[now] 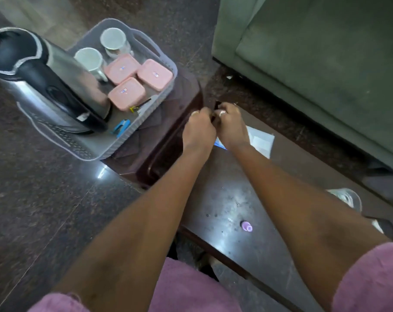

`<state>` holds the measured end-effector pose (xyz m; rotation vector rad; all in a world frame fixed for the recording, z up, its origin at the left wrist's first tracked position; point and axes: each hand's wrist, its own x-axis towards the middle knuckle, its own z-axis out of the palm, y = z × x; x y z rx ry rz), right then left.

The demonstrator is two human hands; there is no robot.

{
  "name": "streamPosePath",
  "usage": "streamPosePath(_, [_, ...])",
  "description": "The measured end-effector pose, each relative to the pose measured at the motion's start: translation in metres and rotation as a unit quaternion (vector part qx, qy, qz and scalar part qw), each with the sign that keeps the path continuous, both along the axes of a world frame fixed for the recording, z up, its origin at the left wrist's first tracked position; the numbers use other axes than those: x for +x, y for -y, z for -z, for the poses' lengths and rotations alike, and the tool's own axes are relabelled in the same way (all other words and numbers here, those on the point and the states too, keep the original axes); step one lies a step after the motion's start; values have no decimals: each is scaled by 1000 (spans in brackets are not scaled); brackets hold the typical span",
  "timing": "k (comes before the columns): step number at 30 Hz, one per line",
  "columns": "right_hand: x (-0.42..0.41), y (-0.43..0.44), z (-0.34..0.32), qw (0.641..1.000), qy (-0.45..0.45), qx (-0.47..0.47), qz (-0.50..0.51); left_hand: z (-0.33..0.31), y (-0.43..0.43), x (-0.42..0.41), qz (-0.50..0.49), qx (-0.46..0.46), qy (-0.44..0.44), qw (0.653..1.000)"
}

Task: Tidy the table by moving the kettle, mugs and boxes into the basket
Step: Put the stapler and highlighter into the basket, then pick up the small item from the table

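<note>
three pink boxes (138, 80), two mugs (101, 51), one kettle (49, 82) in basket (164, 61), both hands (215, 124) pinching something small

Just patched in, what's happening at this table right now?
The tidying looks mostly done: the kettle, two mugs and three pink boxes already sit in the basket. The left hand and right hand meet at the far end of the table, pinching something small and dark that I cannot identify. Papers remain on it.

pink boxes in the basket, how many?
3. All in the basket, right of the kettle: far-left box, far-right box, near box. None seems hidden.
</note>
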<state>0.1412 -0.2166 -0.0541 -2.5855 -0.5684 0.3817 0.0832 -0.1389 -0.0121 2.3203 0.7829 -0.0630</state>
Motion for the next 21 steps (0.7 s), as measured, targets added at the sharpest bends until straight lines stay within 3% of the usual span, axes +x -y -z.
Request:
streamPosePath(5, [-59,114,35,987,-127,-61,70,45,94,-51,64,-88,-109,988])
streamPosePath(8, [-112,166,53,975,-171,-122,69,73,128,-83,89,-142,-219,961])
streamPosePath(11, [-156,193,66,960,-242,-109,89,95,147,-111,134,-168,-295,931])
streamPosePath(15, [-189,201,78,954,-269,-97,87,112,153,-135,148,-180,-330,915])
streamPosePath(21, [-191,185,90,959,-214,-161,97,125,146,-138,117,-233,-308,915])
